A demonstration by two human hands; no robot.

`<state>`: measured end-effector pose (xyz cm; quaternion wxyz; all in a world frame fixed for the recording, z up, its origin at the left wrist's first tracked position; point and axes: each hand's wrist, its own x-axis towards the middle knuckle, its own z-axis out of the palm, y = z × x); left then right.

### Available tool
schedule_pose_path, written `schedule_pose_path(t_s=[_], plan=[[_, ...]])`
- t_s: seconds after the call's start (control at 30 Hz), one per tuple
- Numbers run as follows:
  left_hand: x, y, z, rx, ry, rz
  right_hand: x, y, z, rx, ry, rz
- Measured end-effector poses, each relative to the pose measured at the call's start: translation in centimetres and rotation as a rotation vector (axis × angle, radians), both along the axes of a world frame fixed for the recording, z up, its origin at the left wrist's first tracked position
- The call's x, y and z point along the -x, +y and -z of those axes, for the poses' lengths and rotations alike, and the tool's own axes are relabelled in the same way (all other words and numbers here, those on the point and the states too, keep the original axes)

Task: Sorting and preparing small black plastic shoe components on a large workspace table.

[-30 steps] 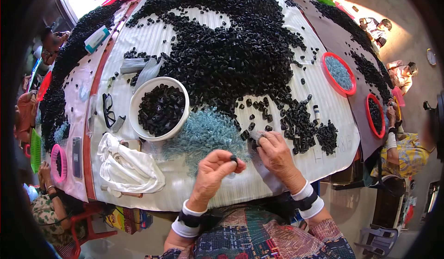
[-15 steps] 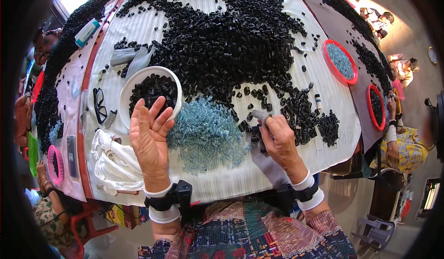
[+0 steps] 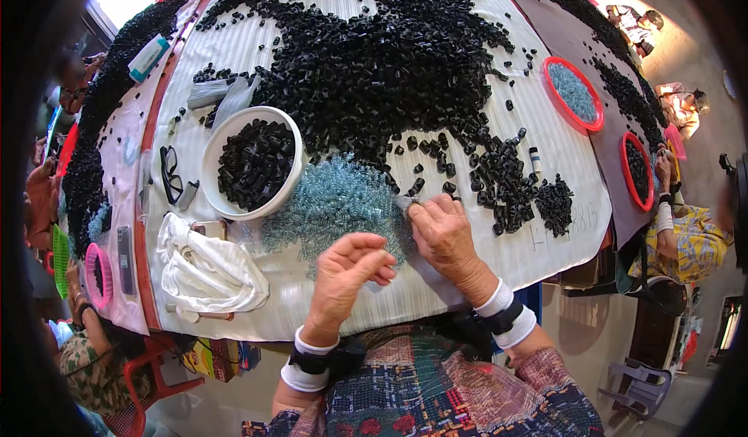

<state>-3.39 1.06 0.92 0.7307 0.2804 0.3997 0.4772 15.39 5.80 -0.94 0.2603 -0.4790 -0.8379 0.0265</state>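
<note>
My right hand is closed in a pinch on a small grey bundle, mostly hidden by the fingers. It is at the right edge of a loose pile of small translucent blue pieces. My left hand hovers nearer to me, just below the pile. Its fingers are curled toward the thumb; anything between them is too small to make out. Left of the blue pile stands a white bowl filled with short black tubular pieces. To the right lie a heap of such black pieces and a finer black heap.
A huge spread of black pieces covers the far table. At left lie glasses, a white cloth and grey bundles. A red-rimmed basket of blue pieces stands at right. People sit at both side tables.
My left hand has moved from the bowl's front edge down and right, its spread fingers now curled. My right hand has shifted left with the grey bundle to the blue pile.
</note>
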Motion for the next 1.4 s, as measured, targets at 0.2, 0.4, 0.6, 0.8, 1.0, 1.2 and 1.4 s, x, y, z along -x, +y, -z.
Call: schedule_pose_path(t_s=[0.2, 0.4, 0.6, 0.8, 1.0, 1.2, 1.4], plan=[[-1.7, -0.4, 0.6, 0.042, -0.027, 0.155, -1.8, -0.9, 0.1, -0.004, -0.016, 0.062], [-2.1, -0.5, 1.7, -0.008, -0.033, 0.24, -2.8, -0.4, -0.5, 0.001, 0.15, 0.053], [-2.2, -0.7, 2.2, -0.017, -0.017, 0.218, -2.0, 3.4, -1.5, -0.065, 0.12, 0.028], [-2.0, -0.7, 2.3, -0.016, -0.02, 0.213, -1.4, 5.3, -0.3, 0.033, -0.019, -0.069], [-2.0, -0.7, 2.7, -0.012, -0.047, 0.172, -1.4, 2.8, -2.1, 0.262, 0.436, 0.013], [-2.4, -0.4, 2.4, -0.01, -0.177, 0.074, -0.3, -2.4, -2.4, 0.572, 0.816, 0.039], [-2.4, -1.1, 2.7, 0.071, -0.242, 0.011, 0.6, -5.5, -1.0, -0.034, 0.365, -0.118]])
